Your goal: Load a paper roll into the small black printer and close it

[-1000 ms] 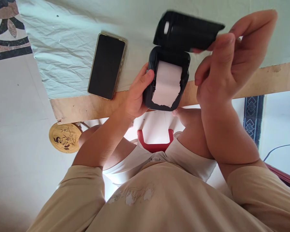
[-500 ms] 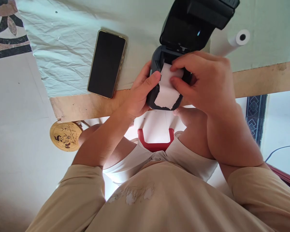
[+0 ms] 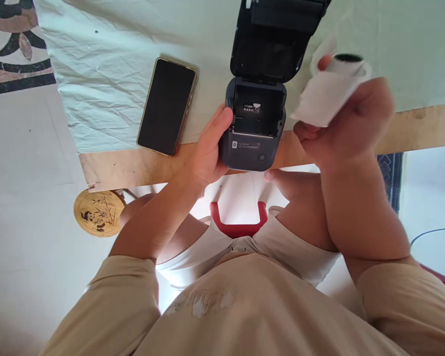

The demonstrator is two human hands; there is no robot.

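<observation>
In the head view, the left forearm [image 3: 159, 212] slants inward to the printer [image 3: 250, 148], and the left hand [image 3: 209, 148] is clamped on its left side, thumb laid along the rim. The printer sits over the near edge of the desk [image 3: 141, 168], its lid [image 3: 270, 44] raised at the far side, the bay bare inside. Right of the printer, the right forearm [image 3: 359, 198] rises steeply, the right hand [image 3: 356, 118] turned inward; somewhat blurred, it is clamped on a white paper roll [image 3: 321, 96], its loose end toward the printer but apart from it. A phone [image 3: 166, 106] lies left of the printer.
</observation>
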